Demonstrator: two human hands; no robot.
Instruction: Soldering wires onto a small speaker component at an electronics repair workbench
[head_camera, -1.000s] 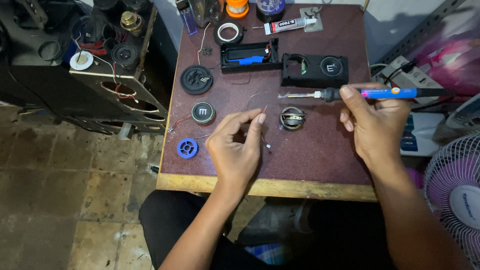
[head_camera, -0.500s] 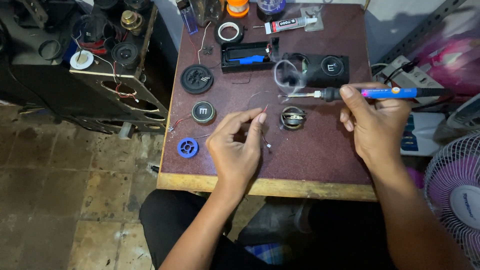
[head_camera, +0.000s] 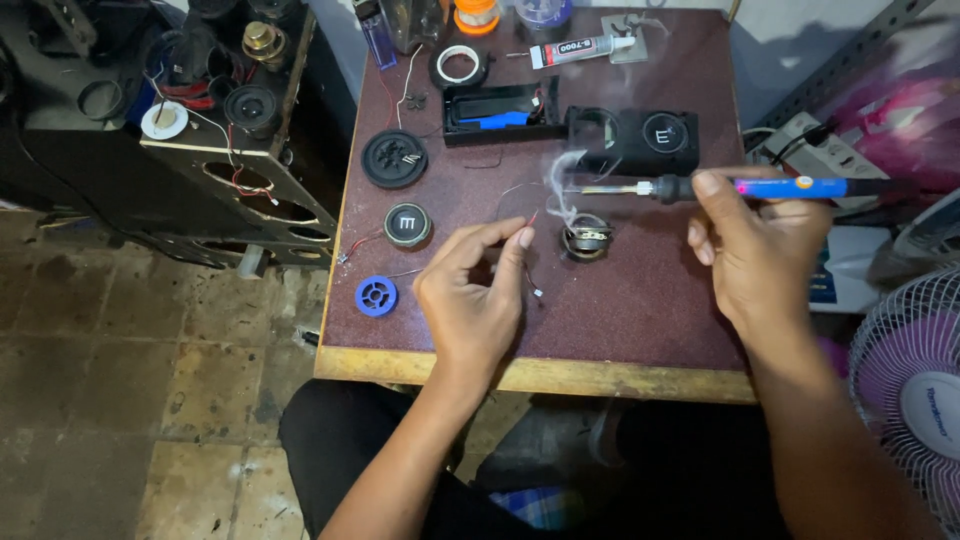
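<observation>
Smoke is thicker now than half a sec ago, curling up off the tip of the soldering iron (head_camera: 700, 187); hands and parts sit about where they were.

Right hand (head_camera: 765, 250) is closed round the iron's blue handle, thumb on top, tip pointing left and hovering just above the small round speaker (head_camera: 586, 237) on the dark red table (head_camera: 640, 320). Left hand (head_camera: 470, 295) pinches a thin wire (head_camera: 531, 222) between thumb and forefinger, other fingers curled loosely; the wire's red end sits up near the smoke, just left of the speaker. Whether tip and wire actually touch, can't tell.

To do this well, imo: rest the left wrist on the table so the wire end doesn't shake, bring it onto the speaker's terminal, then touch the iron to both at once, briefly. Too long and the terminal or insulation may cook. Keep fingertips back from the hot end.

Nearby: a blue spool (head_camera: 375, 296) at the front left, two black round speaker parts (head_camera: 407, 224) further left, an open black case (head_camera: 570, 125) behind w/ a blue cell inside, and a glue tube (head_camera: 575, 48) at the back. A fan (head_camera: 915, 380) stands off to the right.
</observation>
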